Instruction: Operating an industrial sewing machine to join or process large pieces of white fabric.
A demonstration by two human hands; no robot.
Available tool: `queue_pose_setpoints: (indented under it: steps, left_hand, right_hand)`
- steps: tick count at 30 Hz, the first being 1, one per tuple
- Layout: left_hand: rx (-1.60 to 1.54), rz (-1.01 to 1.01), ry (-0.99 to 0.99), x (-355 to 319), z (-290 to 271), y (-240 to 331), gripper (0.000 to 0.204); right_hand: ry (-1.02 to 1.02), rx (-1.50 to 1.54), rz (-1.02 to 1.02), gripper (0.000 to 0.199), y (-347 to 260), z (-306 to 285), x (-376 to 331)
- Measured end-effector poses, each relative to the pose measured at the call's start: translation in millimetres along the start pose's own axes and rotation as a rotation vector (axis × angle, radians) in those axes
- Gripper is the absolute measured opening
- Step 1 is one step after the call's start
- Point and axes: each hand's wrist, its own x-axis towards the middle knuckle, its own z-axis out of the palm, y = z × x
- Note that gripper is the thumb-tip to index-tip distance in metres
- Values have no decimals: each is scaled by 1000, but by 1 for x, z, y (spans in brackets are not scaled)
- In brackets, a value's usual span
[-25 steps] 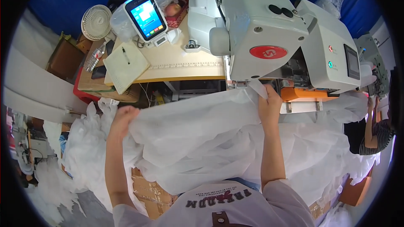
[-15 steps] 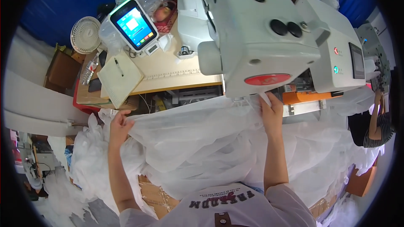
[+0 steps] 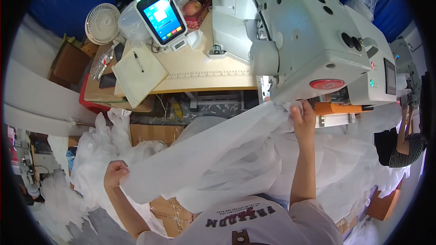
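A long sheet of thin white fabric (image 3: 195,154) stretches from the sewing machine down to the lower left. My left hand (image 3: 116,174) is closed at its left end, fingers curled on the edge. Close under the machine head, my right hand (image 3: 303,120) pinches a gathered part of the same fabric between thumb and fingers. The big pale grey sewing machine (image 3: 313,41) stands above my right hand, and its head hides where the fabric runs beneath it. More of the white fabric lies heaped below and between my forearms.
Left of the machine, a wooden table (image 3: 190,81) bears a lit touch screen (image 3: 161,16), a notebook (image 3: 141,79) with a pen and a plastic bottle (image 3: 102,63). A white fan (image 3: 102,23) stands behind. At far right a person in striped sleeves (image 3: 412,149) works at another machine.
My left hand has moved down and left, drawing the fabric into a slanting, stretched strip. My right hand has shifted slightly right, still at the machine head. The whole view has swung a little left.
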Motion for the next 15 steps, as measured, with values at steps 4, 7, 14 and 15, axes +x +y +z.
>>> queue_pose_setpoints:
  steps: [4,7,14,15]
  left_hand:
    - [129,56,81,-21,-55,2,15]
    - [531,284,345,-18,-30,5,14]
    - [480,123,447,65,-6,-25,9]
    - [250,67,300,61,-5,-20,9]
  right_hand:
    - [-98,-56,-202,37,-4,10,12]
    - [-254,-126,-271,45,-22,3,12]
    - [-87,-622,-196,47,-32,32,2]
    - [-87,-621,-186,47,-32,19,-3]
